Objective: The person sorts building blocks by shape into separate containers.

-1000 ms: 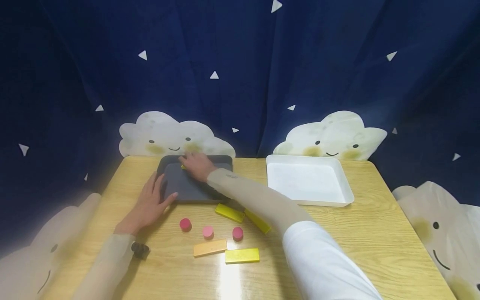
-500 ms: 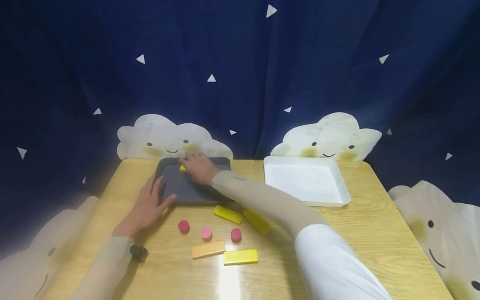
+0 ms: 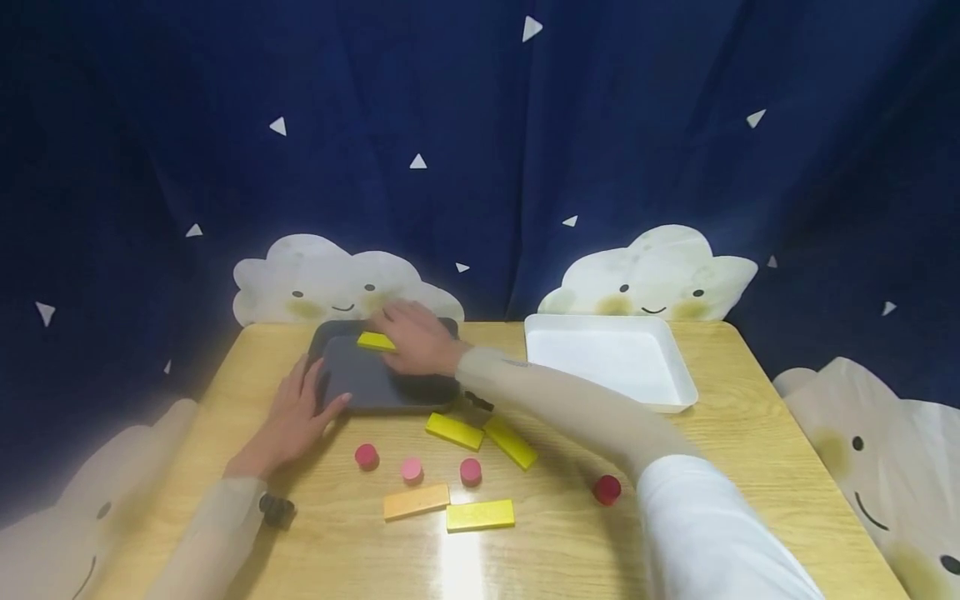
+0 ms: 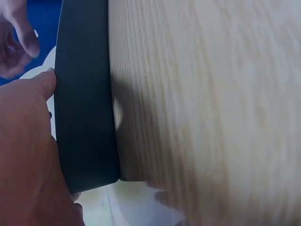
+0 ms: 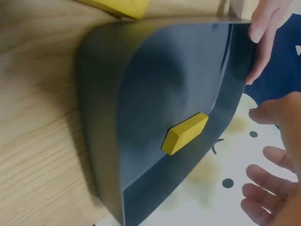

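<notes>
In the dark grey tray [image 3: 360,379] at the back left lies a yellow block [image 5: 187,133], near the far wall. My right hand [image 3: 416,337] is over the tray, overlapping the block's right end in the head view. The right wrist view shows its fingers [image 5: 265,179] loosely spread and apart from the block. My left hand [image 3: 288,421] rests against the tray's left front corner, fingers fairly straight along the side and thumb [image 4: 44,84] at the rim.
Before the tray lie yellow blocks [image 3: 455,432], an orange block [image 3: 416,502] and several round pieces, including a pink one [image 3: 412,471]. A dark red cylinder [image 3: 607,490] stands near my right sleeve. A white tray [image 3: 607,358] is at the back right.
My right hand has let go of the yellow block in the tray and drawn back to the right. A dark red cylinder has come into view from behind the right arm. The left hand stays put.
</notes>
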The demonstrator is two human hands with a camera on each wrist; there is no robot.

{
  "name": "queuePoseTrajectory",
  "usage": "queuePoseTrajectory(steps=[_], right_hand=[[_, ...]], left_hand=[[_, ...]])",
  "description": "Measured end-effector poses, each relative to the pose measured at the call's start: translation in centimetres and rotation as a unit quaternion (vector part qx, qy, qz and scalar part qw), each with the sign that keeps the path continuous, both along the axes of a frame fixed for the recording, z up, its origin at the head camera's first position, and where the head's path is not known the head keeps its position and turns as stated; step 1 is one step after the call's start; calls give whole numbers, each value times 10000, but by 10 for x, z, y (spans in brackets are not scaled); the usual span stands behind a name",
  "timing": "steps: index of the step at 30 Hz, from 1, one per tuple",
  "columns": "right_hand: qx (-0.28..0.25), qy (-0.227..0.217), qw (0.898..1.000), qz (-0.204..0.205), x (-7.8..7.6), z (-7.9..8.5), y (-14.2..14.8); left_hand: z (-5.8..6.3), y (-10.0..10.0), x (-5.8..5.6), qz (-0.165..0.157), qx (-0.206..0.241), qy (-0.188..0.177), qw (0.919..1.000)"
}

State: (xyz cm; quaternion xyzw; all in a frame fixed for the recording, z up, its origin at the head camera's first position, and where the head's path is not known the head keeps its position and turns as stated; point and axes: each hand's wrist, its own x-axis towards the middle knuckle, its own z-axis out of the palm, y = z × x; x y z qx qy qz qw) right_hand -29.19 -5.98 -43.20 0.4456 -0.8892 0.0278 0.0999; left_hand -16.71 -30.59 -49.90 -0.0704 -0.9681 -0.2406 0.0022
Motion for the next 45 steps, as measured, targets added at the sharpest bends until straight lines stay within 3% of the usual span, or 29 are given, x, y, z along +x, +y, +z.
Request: queuePoseTrajectory(steps=[13, 20, 31, 37, 45], right_hand=[[-255, -471, 9986, -41, 30, 17, 58], [-437, -429, 9981, 87, 41, 14, 85], [-601, -705, 9949, -403, 74, 16, 127], [-648, -659, 9943, -524, 90, 13, 148], [-730, -556, 9938, -628, 110, 5, 171]], left_hand=[[1, 1, 0, -52, 54, 141, 9999], [-4, -1, 0, -127, 99, 233, 9996], [-4, 0, 2, -132, 290, 375, 9988], [-8, -3, 0, -147, 274, 440, 9985], [-3, 0, 3, -93, 215, 316, 9992]])
